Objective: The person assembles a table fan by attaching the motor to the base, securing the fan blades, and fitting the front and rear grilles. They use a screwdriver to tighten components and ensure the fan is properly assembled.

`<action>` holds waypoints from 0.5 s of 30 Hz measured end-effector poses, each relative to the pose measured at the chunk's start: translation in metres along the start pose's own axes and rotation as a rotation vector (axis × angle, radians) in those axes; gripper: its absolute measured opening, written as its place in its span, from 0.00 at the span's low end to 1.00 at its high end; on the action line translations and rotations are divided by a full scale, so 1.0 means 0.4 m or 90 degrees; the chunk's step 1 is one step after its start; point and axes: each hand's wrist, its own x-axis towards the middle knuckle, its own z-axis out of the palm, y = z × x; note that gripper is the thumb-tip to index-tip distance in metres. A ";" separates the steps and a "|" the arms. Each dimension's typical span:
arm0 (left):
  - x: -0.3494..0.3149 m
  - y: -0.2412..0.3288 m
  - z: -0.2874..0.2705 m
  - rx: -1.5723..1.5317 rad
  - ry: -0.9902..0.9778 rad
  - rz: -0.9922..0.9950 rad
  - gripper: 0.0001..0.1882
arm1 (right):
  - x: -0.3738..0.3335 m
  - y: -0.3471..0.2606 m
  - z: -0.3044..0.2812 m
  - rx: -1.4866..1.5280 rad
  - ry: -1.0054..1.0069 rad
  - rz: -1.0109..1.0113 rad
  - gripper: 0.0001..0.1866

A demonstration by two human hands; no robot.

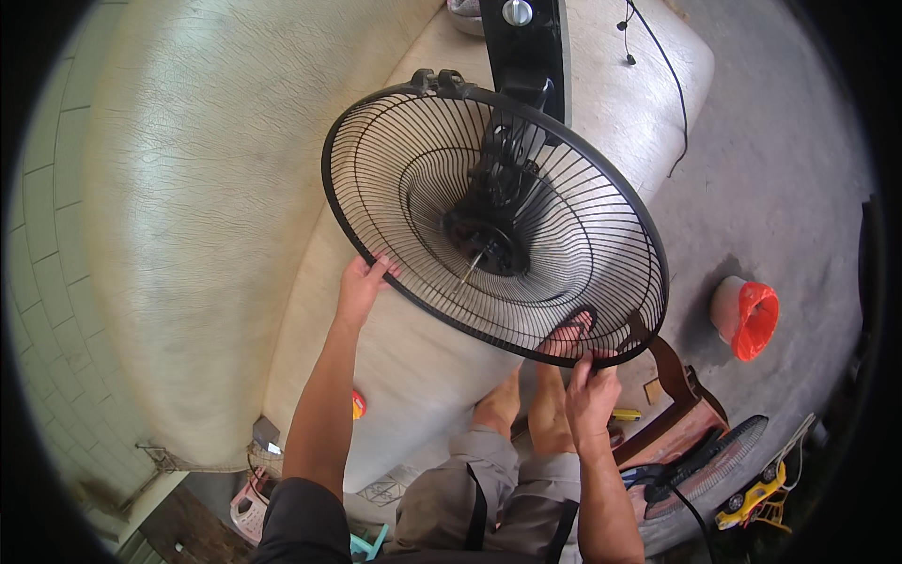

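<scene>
A black wire fan guard (601, 221), round and dished, is tilted in front of me with its open side toward me. At its left rim my left hand (365, 285) is closed, thumb over the edge. Lower on the right, my right hand (592, 390) grips the same rim. Through the guard show the dark motor housing (489, 240) and a bare metal shaft (473, 267); no blade is on it. The black fan stand (528, 56) with a silver knob (517, 12) lies behind, on the pale sofa. Whether the guard is fixed to the housing I cannot tell.
The cream sofa (202, 188) fills the left and middle. A black cable (675, 85) trails over its right end. On the grey floor (789, 197) stand a bin with a red liner (747, 315), another fan guard (723, 470) and a yellow toy car (754, 495).
</scene>
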 end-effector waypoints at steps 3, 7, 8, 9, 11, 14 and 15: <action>-0.021 -0.037 0.020 -0.066 0.032 -0.050 0.14 | -0.011 0.025 0.028 0.033 0.031 0.005 0.08; -0.036 -0.084 0.039 -0.146 0.054 -0.082 0.12 | -0.030 0.012 0.060 0.166 -0.001 0.074 0.10; -0.039 -0.095 0.038 -0.146 0.050 -0.080 0.12 | -0.035 -0.002 0.071 0.222 -0.017 0.092 0.11; -0.041 -0.107 0.037 -0.147 0.047 -0.078 0.12 | -0.039 -0.007 0.079 0.279 -0.034 0.110 0.12; -0.041 -0.109 0.055 -0.139 0.043 -0.069 0.12 | -0.066 0.038 0.123 0.411 -0.140 0.219 0.17; -0.050 -0.109 0.071 -0.113 0.070 -0.059 0.13 | -0.112 0.102 0.255 0.535 -0.171 0.272 0.19; -0.056 -0.098 0.075 -0.102 0.078 -0.065 0.13 | -0.117 0.091 0.283 0.572 -0.183 0.299 0.19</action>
